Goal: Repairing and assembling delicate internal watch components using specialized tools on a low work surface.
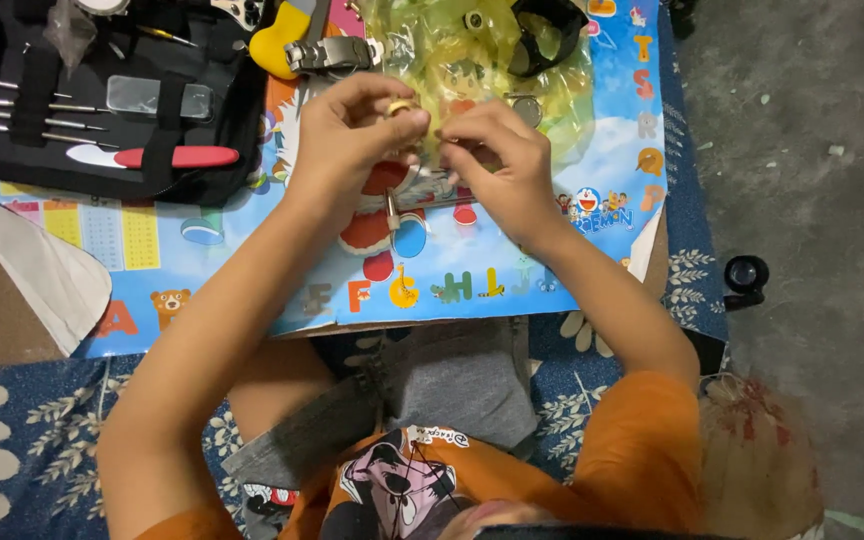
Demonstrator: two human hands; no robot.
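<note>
Left hand [352, 135]: fingers pinched on small gold ring-shaped part [399, 106]. Right hand [497, 160]: fingers narrow, meeting it. Black tool case [102, 95] at ten o'clock.

You are pinching a small gold ring-shaped part [399, 106] in your left hand [352, 135] at upper centre, while your right hand [500, 160] is touching it beside a black tool case [102, 100] at upper left.
</note>
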